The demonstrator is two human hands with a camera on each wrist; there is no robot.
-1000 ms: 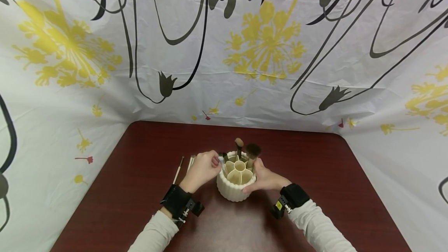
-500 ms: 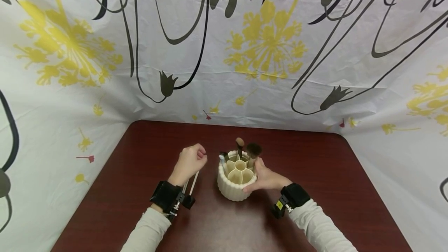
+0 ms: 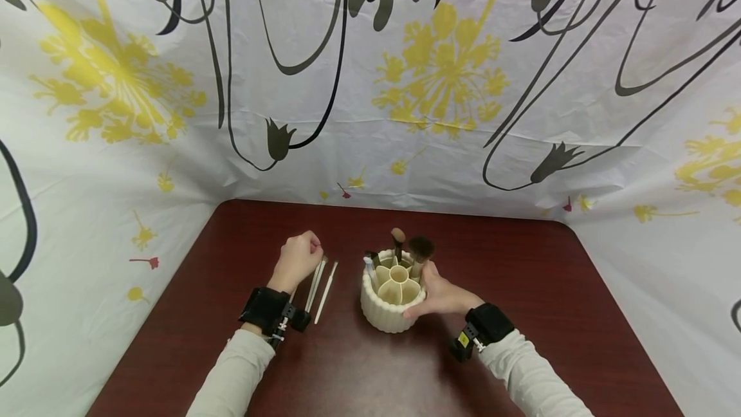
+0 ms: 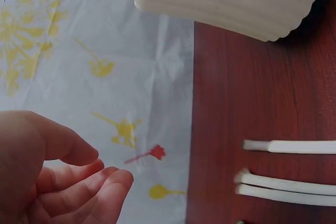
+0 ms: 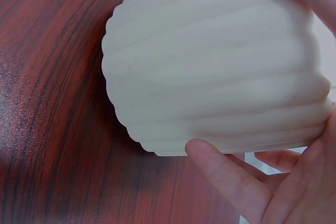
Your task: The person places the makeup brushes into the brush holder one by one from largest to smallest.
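A cream, ribbed makeup brush holder (image 3: 382,314) with petal-shaped compartments stands on the table. My right hand (image 3: 442,295) grips its right side, the thumb in front; in the right wrist view, fingers (image 5: 228,174) lie against the ribbed wall. In the holder stand a fluffy dark brush (image 3: 420,248), a tan-tipped brush (image 3: 397,235) and a light blue-tipped stick (image 3: 368,265). My left hand (image 3: 296,261) hovers left of the holder, fingers loosely curled around nothing. Just to its right lie slim white-handled brushes, one apart (image 3: 327,293) and a close pair (image 4: 289,188).
The dark red wood table (image 3: 521,275) has rounded far corners. A white cloth (image 3: 446,172) with yellow and grey plant prints hangs behind it and along both sides. Both wrists carry black camera straps.
My left hand has drawn back leftward from the holder's rim and passed over the slim brushes, uncovering them. My right hand keeps its grip on the holder.
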